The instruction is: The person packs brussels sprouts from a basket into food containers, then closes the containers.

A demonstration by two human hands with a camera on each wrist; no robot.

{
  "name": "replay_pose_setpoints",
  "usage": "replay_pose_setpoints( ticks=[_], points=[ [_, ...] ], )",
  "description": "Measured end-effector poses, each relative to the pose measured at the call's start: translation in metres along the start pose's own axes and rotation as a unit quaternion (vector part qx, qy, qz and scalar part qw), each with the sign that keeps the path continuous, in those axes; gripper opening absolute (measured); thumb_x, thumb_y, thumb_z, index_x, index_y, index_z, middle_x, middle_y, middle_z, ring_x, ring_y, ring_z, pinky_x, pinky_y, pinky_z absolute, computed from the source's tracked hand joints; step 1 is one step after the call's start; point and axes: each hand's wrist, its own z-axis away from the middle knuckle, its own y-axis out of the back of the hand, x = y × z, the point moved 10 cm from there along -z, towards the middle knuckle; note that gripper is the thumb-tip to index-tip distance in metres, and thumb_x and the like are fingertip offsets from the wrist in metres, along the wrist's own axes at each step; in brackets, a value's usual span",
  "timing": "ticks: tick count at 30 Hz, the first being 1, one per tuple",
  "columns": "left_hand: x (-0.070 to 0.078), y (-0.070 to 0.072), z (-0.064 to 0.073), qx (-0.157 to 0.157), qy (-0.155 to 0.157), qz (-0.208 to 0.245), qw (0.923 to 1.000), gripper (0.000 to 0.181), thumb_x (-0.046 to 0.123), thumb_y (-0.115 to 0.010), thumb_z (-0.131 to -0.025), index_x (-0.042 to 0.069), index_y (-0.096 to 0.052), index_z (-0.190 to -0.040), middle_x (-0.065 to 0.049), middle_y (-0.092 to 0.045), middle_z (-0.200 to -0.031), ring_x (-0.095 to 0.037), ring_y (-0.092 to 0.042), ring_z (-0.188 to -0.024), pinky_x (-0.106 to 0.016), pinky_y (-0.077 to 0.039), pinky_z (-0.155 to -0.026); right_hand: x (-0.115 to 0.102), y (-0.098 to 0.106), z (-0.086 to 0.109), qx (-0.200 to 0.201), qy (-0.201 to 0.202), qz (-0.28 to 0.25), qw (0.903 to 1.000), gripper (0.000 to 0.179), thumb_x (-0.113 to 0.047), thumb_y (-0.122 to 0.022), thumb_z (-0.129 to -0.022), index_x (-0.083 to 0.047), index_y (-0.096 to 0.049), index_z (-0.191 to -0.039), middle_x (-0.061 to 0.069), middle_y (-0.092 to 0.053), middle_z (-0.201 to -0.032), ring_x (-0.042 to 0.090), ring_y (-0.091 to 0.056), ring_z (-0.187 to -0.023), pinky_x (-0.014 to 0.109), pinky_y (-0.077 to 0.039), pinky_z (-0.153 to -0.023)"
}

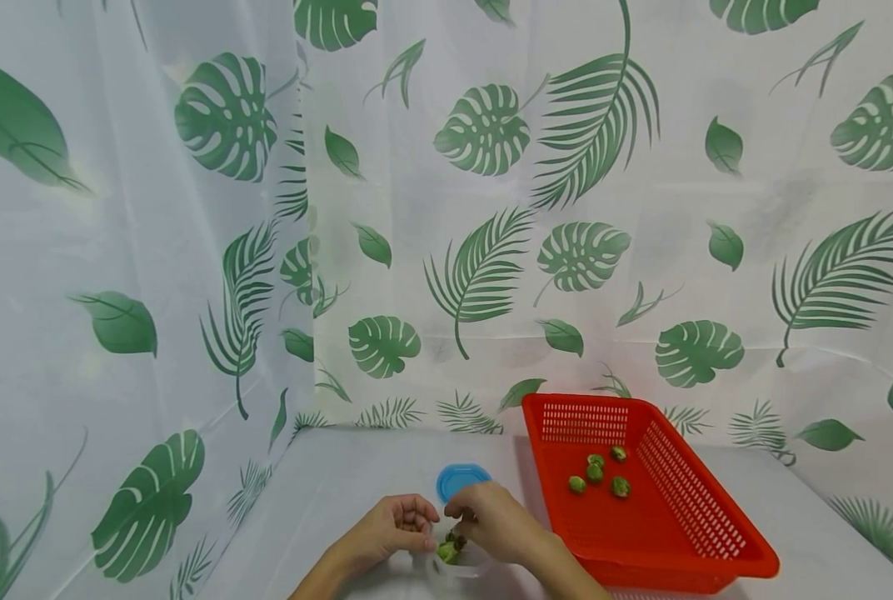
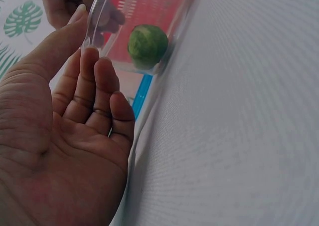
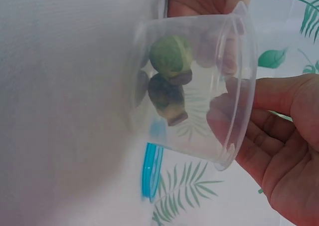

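Note:
A clear round plastic tub (image 3: 199,146) stands on the table with Brussels sprouts (image 3: 170,56) lying in its bottom. From the left side, my left hand (image 1: 396,525) holds the tub by the rim, thumb and fingertips at its edge. My right hand (image 1: 491,518) is above the tub's mouth; its bent fingers (image 3: 264,156) reach in past the rim, and no sprout shows between them. In the left wrist view a green sprout (image 2: 147,46) shows through the tub wall. Behind the tub lies a blue lid (image 1: 461,479).
To the right, a red perforated basket (image 1: 686,517) holds several loose Brussels sprouts (image 1: 595,472) on its floor. White sheeting (image 1: 491,375) printed with green leaves hangs behind and at the left of the white table (image 1: 326,467).

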Motion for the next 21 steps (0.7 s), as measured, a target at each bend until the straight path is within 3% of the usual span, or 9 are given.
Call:
replay_pose_setpoints(
  ticks=[12,21],
  points=[
    [-0.002,0.0,0.0,-0.001,0.001,0.001,1.0,0.028,0.005,-0.077,-0.091,0.002,-0.066,-0.116,0.005,-0.065,-0.092,-0.005,-0.06,-0.081,-0.02,-0.052,-0.073,-0.014,0.024,0.003,0.052,0.038,0.034,0.9974,0.021,-0.004,-0.078,-0.09,-0.01,-0.078,-0.111,0.002,-0.077,-0.105,0.001,-0.066,-0.082,0.023,-0.058,-0.076],
    [0.0,0.0,0.0,0.007,0.008,0.005,0.9999,0.026,0.005,-0.077,-0.09,0.003,-0.066,-0.114,0.005,-0.065,-0.09,-0.005,-0.06,-0.079,-0.019,-0.052,-0.072,-0.023,0.05,0.006,0.074,0.03,0.032,0.9963,0.026,-0.007,-0.078,-0.092,-0.012,-0.077,-0.118,-0.003,-0.074,-0.11,0.005,-0.067,-0.091,0.027,-0.06,-0.082]
  ],
)
